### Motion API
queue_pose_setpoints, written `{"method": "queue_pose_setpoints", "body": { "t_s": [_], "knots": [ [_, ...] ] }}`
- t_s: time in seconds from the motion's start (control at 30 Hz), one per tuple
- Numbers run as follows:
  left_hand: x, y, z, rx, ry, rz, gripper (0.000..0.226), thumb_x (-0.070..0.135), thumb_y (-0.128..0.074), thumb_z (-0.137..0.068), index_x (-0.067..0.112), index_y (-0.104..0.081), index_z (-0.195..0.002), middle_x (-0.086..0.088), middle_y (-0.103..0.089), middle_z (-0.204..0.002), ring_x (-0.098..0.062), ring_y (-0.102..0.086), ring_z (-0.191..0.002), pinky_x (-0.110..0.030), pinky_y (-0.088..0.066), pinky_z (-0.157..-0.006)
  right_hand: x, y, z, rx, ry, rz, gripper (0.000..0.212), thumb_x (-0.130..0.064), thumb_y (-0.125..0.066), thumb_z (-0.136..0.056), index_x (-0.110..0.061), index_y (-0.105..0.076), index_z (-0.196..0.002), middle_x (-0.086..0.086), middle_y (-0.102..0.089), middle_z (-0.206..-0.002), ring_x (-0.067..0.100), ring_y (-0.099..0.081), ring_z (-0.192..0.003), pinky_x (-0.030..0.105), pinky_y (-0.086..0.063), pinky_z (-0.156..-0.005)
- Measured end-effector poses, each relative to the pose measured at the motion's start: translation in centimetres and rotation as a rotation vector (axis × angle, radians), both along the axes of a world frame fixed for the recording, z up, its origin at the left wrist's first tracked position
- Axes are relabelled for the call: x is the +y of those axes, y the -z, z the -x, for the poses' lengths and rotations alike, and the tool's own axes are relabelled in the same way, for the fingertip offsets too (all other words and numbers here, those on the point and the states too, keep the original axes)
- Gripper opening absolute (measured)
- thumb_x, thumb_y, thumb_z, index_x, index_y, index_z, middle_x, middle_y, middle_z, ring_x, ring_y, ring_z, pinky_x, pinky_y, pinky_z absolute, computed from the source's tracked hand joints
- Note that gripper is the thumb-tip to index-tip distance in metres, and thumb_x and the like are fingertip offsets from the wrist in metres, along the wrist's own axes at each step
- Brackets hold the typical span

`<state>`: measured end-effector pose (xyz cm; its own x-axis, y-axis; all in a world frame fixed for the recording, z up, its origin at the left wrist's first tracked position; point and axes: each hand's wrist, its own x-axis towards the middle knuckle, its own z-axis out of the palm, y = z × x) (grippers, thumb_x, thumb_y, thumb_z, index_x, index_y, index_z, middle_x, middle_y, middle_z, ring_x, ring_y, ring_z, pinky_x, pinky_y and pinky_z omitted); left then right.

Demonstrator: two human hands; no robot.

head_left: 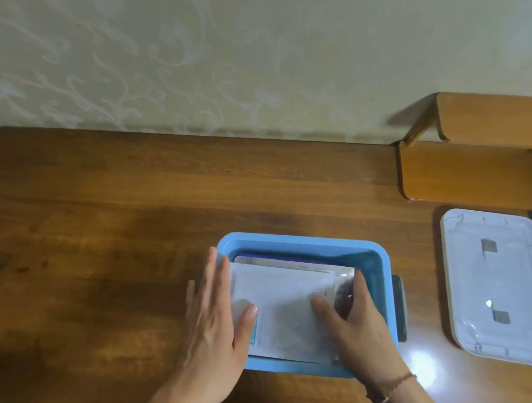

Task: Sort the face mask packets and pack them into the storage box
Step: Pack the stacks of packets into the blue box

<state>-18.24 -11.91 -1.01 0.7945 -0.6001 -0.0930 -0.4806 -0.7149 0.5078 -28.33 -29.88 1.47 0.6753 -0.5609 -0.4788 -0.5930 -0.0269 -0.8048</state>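
A blue plastic storage box (306, 243) stands on the wooden table, near the front. Inside it lies a stack of white face mask packets (282, 306), with further packet edges showing behind the top one. My left hand (217, 311) rests flat along the stack's left edge, over the box's left rim, thumb on the top packet. My right hand (355, 324) presses on the stack's right side, fingers bent over a darker packet underneath. Neither hand lifts anything.
The box's white lid (497, 287) lies upside down on the table to the right. A dark handle (400, 306) sticks out at the box's right side. Two wooden shelf boards (479, 176) stand at the back right against the patterned wall.
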Motion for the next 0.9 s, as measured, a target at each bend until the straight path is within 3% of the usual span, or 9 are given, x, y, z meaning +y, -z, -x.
{"method": "queue_pose_setpoints", "body": {
  "t_s": [0.07,0.17,0.3,0.4,0.47,0.6,0.7,0.77,0.9],
  "knots": [
    [-0.1,0.1,0.0,-0.017,0.014,-0.050,0.072,0.064,-0.011,-0.097,0.032,0.021,-0.152,0.006,0.015,-0.165,-0.009,0.001,-0.150,-0.038,0.004,-0.117,0.7,-0.1,-0.4,0.026,-0.027,-0.007,0.038,-0.034,-0.065,-0.087,-0.033,-0.041,-0.116,-0.006,-0.058,-0.111,-0.002,-0.058,-0.094,0.014,-0.049,-0.079],
    [0.1,0.0,-0.1,-0.011,0.043,-0.075,0.075,0.065,-0.012,-0.096,0.028,0.021,-0.152,0.004,0.021,-0.164,-0.005,0.011,-0.149,-0.035,0.007,-0.116,1.2,-0.2,-0.6,0.030,-0.069,-0.048,0.080,-0.053,-0.065,-0.074,-0.032,-0.027,-0.141,-0.009,-0.046,-0.137,0.008,-0.048,-0.125,0.038,-0.043,-0.107],
    [0.2,-0.6,-0.3,0.011,0.037,-0.052,0.078,0.071,-0.009,-0.091,0.036,0.034,-0.146,0.010,0.032,-0.159,0.002,0.023,-0.145,-0.031,0.010,-0.116,-0.6,-0.6,-0.3,-0.022,0.003,-0.189,0.047,-0.036,-0.073,-0.083,-0.030,-0.047,-0.121,-0.009,-0.067,-0.108,0.007,-0.067,-0.095,0.035,-0.057,-0.085],
    [-0.2,-1.2,-0.6,-0.037,0.064,-0.080,0.078,0.064,-0.019,-0.094,0.030,0.019,-0.154,0.006,0.019,-0.164,-0.009,0.009,-0.151,-0.044,-0.003,-0.119,-1.4,-0.2,-0.4,-0.020,0.106,-0.278,0.046,-0.041,-0.074,-0.080,-0.029,-0.050,-0.116,-0.013,-0.066,-0.099,0.006,-0.066,-0.091,0.032,-0.054,-0.082],
    [-0.6,-1.4,-0.9,-0.112,0.153,-0.066,0.071,0.057,-0.023,-0.098,0.023,-0.003,-0.157,0.000,0.002,-0.166,-0.021,-0.004,-0.153,-0.054,-0.009,-0.118,-1.5,0.4,-0.7,-0.023,0.157,-0.389,0.050,-0.038,-0.076,-0.078,-0.022,-0.052,-0.119,-0.009,-0.068,-0.096,0.010,-0.068,-0.090,0.032,-0.054,-0.082],
    [-1.5,-1.5,-1.6,-0.201,0.311,-0.041,0.061,0.056,-0.027,-0.100,0.020,-0.033,-0.149,-0.002,-0.023,-0.163,-0.025,-0.016,-0.151,-0.061,-0.010,-0.117,-1.7,0.9,-1.1,-0.069,0.207,-0.611,0.059,-0.030,-0.077,-0.077,-0.019,-0.051,-0.129,0.002,-0.073,-0.110,0.021,-0.071,-0.097,0.037,-0.058,-0.082],
    [-2.0,-1.5,-1.8,-0.190,0.321,-0.107,0.063,0.061,-0.029,-0.097,0.021,-0.041,-0.145,-0.001,-0.039,-0.155,-0.027,-0.032,-0.145,-0.064,-0.023,-0.114,-1.5,1.1,-1.2,-0.049,0.219,-0.647,0.053,-0.032,-0.073,-0.083,-0.019,-0.050,-0.129,0.005,-0.072,-0.112,0.020,-0.072,-0.096,0.033,-0.059,-0.075],
    [-2.1,-1.5,-1.7,-0.186,0.334,-0.150,0.065,0.062,-0.035,-0.094,0.020,-0.044,-0.143,0.000,-0.048,-0.148,-0.028,-0.042,-0.138,-0.064,-0.027,-0.110,-1.2,1.7,-1.3,-0.011,0.210,-0.619,0.059,-0.036,-0.074,-0.083,-0.018,-0.046,-0.132,0.006,-0.069,-0.116,0.020,-0.071,-0.099,0.038,-0.059,-0.082],
    [-2.5,-2.1,-1.6,-0.201,0.354,-0.245,0.069,0.065,-0.033,-0.091,0.022,-0.042,-0.145,0.001,-0.048,-0.145,-0.026,-0.045,-0.135,-0.065,-0.017,-0.113,-1.5,2.1,-1.4,0.042,0.163,-0.621,0.083,-0.049,-0.079,-0.065,-0.017,-0.045,-0.133,0.008,-0.069,-0.117,0.023,-0.071,-0.099,0.043,-0.058,-0.087]
  ]
}}
